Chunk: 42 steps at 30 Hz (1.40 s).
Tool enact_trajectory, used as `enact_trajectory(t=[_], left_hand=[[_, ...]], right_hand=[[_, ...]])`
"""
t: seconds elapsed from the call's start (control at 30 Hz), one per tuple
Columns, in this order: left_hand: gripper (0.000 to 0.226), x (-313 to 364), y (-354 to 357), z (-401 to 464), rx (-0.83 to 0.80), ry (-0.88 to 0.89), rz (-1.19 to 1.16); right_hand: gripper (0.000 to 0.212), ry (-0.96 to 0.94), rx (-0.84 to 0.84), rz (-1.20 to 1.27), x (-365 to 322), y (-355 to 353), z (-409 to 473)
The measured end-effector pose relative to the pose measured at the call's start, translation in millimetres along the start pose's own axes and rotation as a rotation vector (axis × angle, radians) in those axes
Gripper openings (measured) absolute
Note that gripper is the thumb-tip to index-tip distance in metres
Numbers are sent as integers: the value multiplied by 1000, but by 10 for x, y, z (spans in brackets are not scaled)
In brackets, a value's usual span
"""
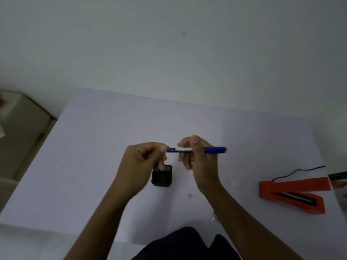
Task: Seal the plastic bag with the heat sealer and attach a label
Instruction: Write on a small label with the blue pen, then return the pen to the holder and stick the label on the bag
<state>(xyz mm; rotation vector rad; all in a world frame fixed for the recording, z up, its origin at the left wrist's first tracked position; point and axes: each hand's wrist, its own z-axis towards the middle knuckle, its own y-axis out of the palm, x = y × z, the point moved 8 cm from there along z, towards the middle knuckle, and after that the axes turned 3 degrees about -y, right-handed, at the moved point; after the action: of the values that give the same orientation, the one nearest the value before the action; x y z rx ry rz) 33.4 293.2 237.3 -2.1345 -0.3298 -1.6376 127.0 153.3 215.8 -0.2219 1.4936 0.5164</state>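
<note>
The plastic bag is hard to find: only a small clear scrap point(214, 218) shows beside the right forearm near the table's front edge, and whether that is the bag cannot be told. Going left to right, the left hand point(144, 162) is held above the white table point(93, 147), its fingertips pinching the left end of a blue marker point(197, 150), probably the cap. Below it stands a black holder point(161, 176). The right hand point(195, 156) curls round the middle of the marker, which lies level between the two hands. A small label point(193, 196) lies flat on the table below the hands, apart from everything. At the far right the orange heat sealer point(293, 194) sits with its arm raised and its cord trailing back.

The step looks like uncapping the marker to write the label. A sharp pull could send the cap flying or streak ink on the fingers. The light label could also slide under the tip unless it is held down.
</note>
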Motion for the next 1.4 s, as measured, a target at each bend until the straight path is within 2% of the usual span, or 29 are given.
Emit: enact_trajectory(t=[0.1,0.17,0.23,0.33,0.47,0.57,0.63,0.7,0.83,0.87,0.93,1.0,1.2,1.4], left_hand=[[17,-306,-301,210,95,-27,285],[16,-613,-405,317,93,-84,463],[16,-950,-387,407,49,-145,601],[15,-1442,-259,534,-21,-228,782],[12,-1832,-24,665,-61,-182,999],[17,-2015,146,683,-67,-242,1041],[16,-2082,241,675,-38,-252,980],[20,-2135,290,639,40,-218,809],[49,-2343,298,492,214,-273,470],[50,-2398,323,458,223,-315,393],[36,-2422,439,427,177,-346,263],[27,-2383,563,487,127,-327,205],[45,-2388,758,1021,86,-329,134],[39,-2169,893,1650,44,-298,143]], right_hand=[[55,269,65,-29,761,-181,16],[50,443,157,-151,1298,-387,-79],[43,546,164,-338,1692,-527,-199],[33,586,95,-507,2036,-578,-353],[17,618,6,-583,2278,-501,-450],[21,630,-41,-619,2424,-444,-467],[23,640,-67,-622,2511,-418,-487],[24,641,-74,-611,2576,-410,-499],[18,656,-24,-537,2682,-419,-480],[16,655,-8,-521,2701,-422,-463],[12,645,18,-503,2716,-429,-415],[9,630,36,-494,2703,-435,-331],[7,607,129,-472,2667,-507,79],[16,576,191,-521,2595,-627,676]])
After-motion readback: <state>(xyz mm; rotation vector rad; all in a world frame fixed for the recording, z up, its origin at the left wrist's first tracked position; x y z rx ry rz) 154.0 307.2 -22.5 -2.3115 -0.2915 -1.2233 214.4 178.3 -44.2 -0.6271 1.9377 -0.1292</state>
